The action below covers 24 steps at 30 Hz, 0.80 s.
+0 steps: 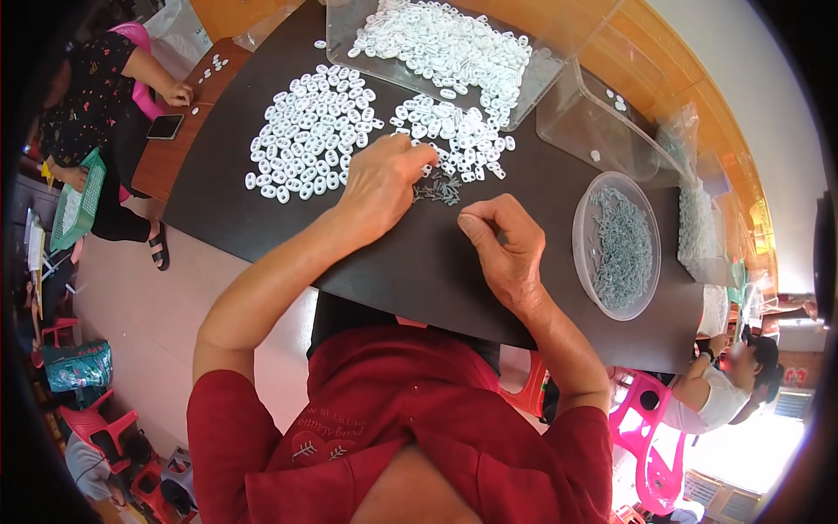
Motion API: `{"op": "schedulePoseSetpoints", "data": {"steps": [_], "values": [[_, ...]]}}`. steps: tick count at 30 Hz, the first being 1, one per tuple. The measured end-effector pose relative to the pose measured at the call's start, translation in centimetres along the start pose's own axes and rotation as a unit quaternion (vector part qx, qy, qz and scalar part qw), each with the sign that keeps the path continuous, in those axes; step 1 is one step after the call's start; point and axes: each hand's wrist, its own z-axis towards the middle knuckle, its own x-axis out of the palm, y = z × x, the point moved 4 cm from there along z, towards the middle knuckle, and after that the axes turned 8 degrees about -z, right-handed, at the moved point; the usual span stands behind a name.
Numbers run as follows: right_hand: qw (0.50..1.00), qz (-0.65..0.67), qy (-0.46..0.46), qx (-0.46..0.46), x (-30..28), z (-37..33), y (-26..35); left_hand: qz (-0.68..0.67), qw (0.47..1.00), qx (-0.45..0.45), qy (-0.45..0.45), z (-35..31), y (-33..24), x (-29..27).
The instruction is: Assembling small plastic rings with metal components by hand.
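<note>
My left hand [384, 179] is over the dark table, its fingers curled down at the edge of a loose heap of white oval two-holed plastic pieces [458, 135]. What those fingertips hold, if anything, is hidden. Just beside them lies a small pile of grey screw-like pins [441, 189]. To the right of that pile, my right hand [508, 249] is closed in a pinch, thumb against forefinger; anything between them is too small to make out. Left of my left hand, many similar white pieces [310, 131] lie spread out flat.
A clear bin [345, 54] of white pieces stands at the back, a second clear box [580, 131] beside it. On the right sits a round tub [580, 253] of grey pins. Another person [96, 113] is at the left; one more [729, 384] sits at the right.
</note>
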Motion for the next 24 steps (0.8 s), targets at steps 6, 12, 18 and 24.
{"op": "schedulePoseSetpoints", "data": {"steps": [6,12,18,24], "values": [[0.999,0.004,-0.022,0.032,-1.1,-0.8,-0.9,0.074,0.985,0.097,0.122,1.4,2.1,1.1],[0.999,0.014,-0.038,0.036,-1.0,-0.8,-1.2,0.068,0.983,0.112,0.130,1.9,2.9,1.3],[0.999,0.010,-0.023,0.041,-0.4,-0.7,-1.7,0.086,0.977,0.162,0.111,1.7,2.9,0.7],[0.998,0.021,-0.033,0.055,-0.1,-1.0,-2.0,0.045,0.977,0.138,0.158,2.1,3.3,0.6]]}}
